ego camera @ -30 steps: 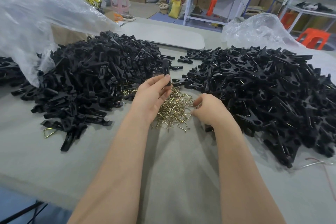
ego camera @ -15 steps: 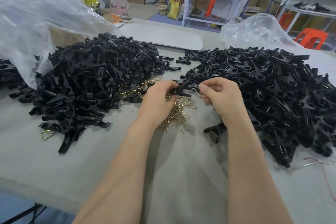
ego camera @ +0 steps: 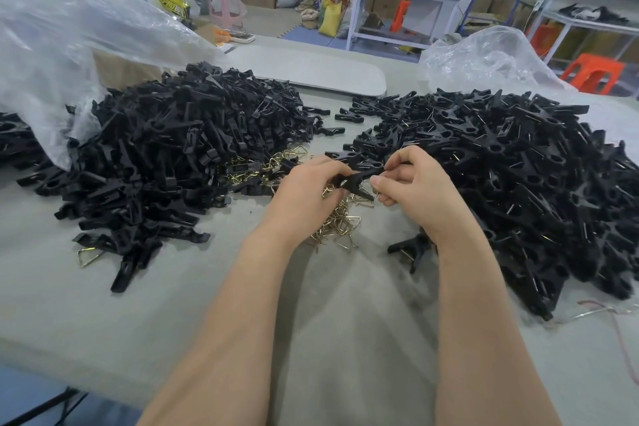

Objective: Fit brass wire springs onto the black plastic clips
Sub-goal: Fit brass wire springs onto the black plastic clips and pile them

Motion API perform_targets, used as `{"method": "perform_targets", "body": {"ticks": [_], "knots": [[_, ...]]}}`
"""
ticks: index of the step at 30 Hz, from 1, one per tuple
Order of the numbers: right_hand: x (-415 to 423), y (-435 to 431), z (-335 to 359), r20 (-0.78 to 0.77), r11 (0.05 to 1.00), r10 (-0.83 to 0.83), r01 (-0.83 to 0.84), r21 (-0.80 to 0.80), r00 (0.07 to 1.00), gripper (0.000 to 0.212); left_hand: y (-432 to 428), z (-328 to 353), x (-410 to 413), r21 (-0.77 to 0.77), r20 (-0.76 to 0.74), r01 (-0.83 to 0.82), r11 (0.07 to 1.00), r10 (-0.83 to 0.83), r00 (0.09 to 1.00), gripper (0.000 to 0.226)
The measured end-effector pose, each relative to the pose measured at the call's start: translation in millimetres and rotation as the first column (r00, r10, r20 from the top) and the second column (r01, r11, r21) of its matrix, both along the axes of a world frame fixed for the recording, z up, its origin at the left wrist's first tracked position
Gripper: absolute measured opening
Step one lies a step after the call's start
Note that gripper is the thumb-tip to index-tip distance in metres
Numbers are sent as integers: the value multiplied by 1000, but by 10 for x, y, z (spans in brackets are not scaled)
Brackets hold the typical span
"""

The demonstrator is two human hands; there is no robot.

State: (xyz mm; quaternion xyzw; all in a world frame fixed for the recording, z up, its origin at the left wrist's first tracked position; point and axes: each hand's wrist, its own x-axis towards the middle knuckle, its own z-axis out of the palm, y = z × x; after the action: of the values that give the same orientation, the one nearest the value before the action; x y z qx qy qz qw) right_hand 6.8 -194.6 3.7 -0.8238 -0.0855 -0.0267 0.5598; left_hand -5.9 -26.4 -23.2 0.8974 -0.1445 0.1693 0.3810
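Through the head camera I am watching the left grip (ego camera: pixel 307 194) pinching one black clip (ego camera: pixel 359 178) over the loose brass springs (ego camera: pixel 337 225) on the worktop (ego camera: pixel 173 304); the right grip (ego camera: pixel 415 190) is pinching that clip's other end, between the left heap (ego camera: pixel 179 149) and the right heap (ego camera: pixel 518 183).

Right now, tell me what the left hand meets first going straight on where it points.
Probably the right hand: the left hand points along the black clip both grip, toward it, though depth is unclear.
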Motion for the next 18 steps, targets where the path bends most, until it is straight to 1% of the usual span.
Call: {"method": "perform_targets", "body": {"ticks": [3,5,6,8,9,10,12,13,14,16,18], "knots": [[4,10,-15,-2,999,-19,19,-41,1000,23,1,21,-19,13,7,32,999,-32,999,27],[0,13,-11,0,999,-14,14,-29,1000,23,14,36,-28,1,7,46,999,-46,999,26],[-2,12,-4,-13,1000,-3,3,25,1000,23,21,44,-32,-31,-8,49,998,-49,999,26],[-11,1,11,-119,966,63,-31,255,991,24,28,71,-46,-163,-84,62,985,-77,993,23],[-16,-6,17,-209,929,131,-46,368,969,31,21,92,-58,-242,-120,84,967,-115,986,22],[-27,-6,24,-303,898,214,-65,436,929,44,14,112,-71,-303,-137,112,946,-160,978,20],[-57,11,26,-450,879,356,-130,458,819,67,2,141,-91,-333,-121,162,929,-213,970,18],[-68,21,18,-484,870,406,-166,464,776,72,1,151,-95,-323,-109,177,930,-222,969,17],[-71,32,13,-493,859,438,-187,477,752,73,2,159,-97,-314,-100,182,932,-222,970,16],[-61,65,3,-470,829,466,-185,527,750,69,4,165,-95,-308,-75,175,935,-208,975,16],[-46,104,-22,-423,799,471,-171,577,774,64,-3,171,-91,-324,-61,172,930,-202,978,19]]}}
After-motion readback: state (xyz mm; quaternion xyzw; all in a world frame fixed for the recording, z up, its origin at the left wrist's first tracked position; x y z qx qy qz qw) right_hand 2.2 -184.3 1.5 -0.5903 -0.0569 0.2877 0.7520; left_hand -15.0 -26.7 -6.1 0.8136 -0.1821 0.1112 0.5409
